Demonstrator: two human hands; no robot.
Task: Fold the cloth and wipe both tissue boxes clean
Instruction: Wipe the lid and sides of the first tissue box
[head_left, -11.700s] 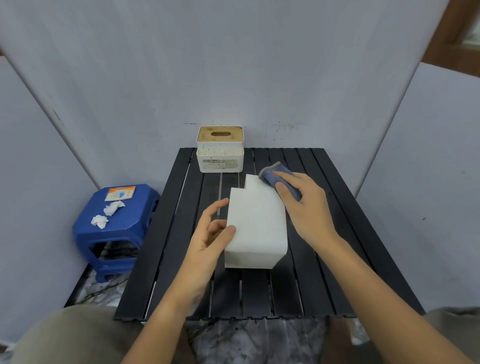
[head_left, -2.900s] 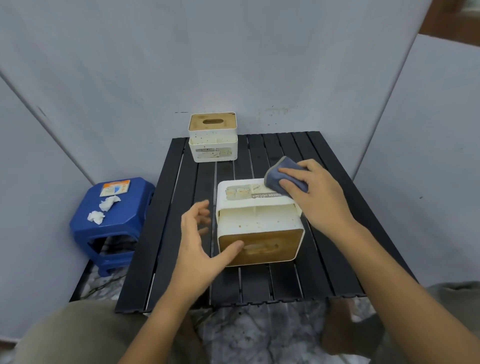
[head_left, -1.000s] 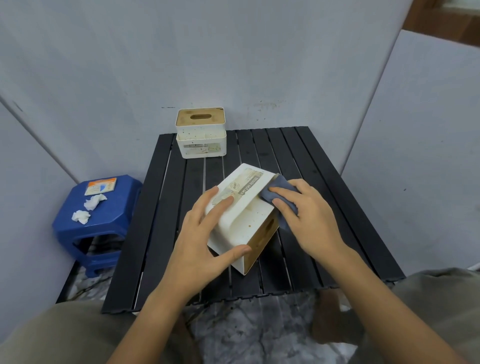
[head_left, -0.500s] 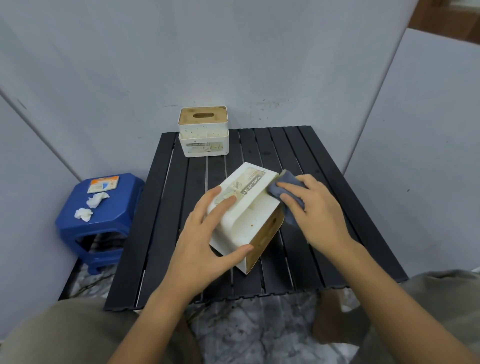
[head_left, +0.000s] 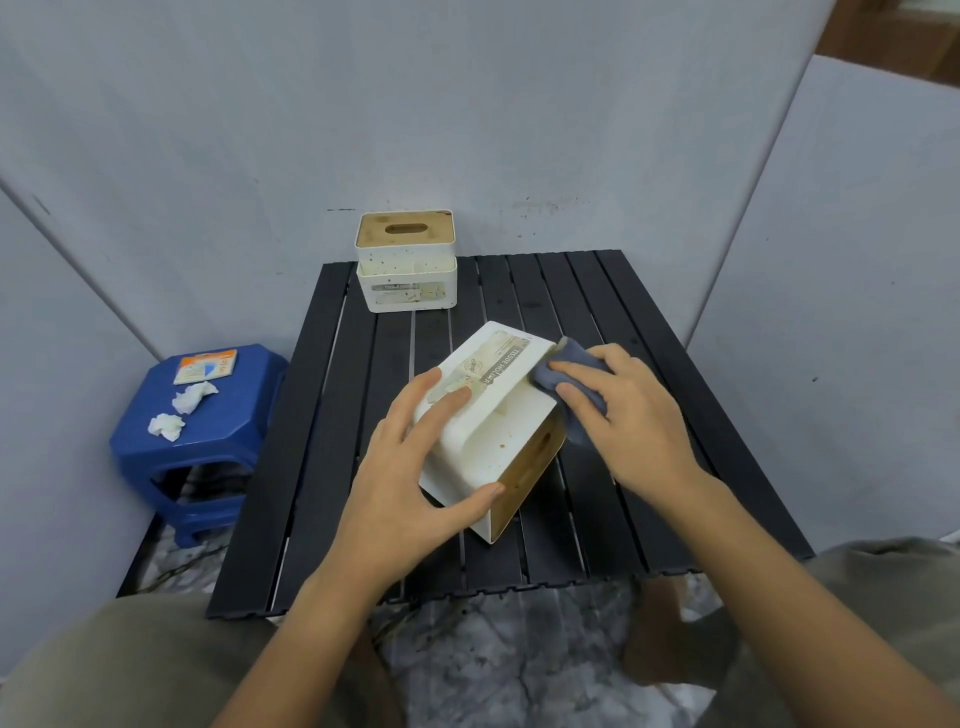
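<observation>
The white plastic tissue box with the bamboo-coloured lid (head_left: 485, 436) lies on its side at the centre of the frame, on the black slatted folding table (head_left: 332, 415). It is turned askew, its long axis running from lower left to upper right, the lid facing lower right. The left hand (head_left: 410, 467) clamps it from the lower-left side: fingers spread over the torn label, thumb hooked on the near edge by the lid.

The right hand (head_left: 623, 415) is the nearer one to the box's upper-right corner. Its fingers press the folded grey-blue cloth (head_left: 571, 374) against that corner and down the lid-side edge. The cloth touches the box, so the wiping surface lies directly left of the grip. Brown specks show on the white face near the lid, and a stroke towards them would likely run down and left along the long axis.

The count: two tissue boxes, the second speckled white tissue box (head_left: 406, 260) standing upright at the table's far edge, apparently not yet cleaned. One cloth. Two crumpled white tissues (head_left: 179, 413) and one small orange packet (head_left: 205, 366) sit on the blue plastic stool (head_left: 156, 457) at left.
</observation>
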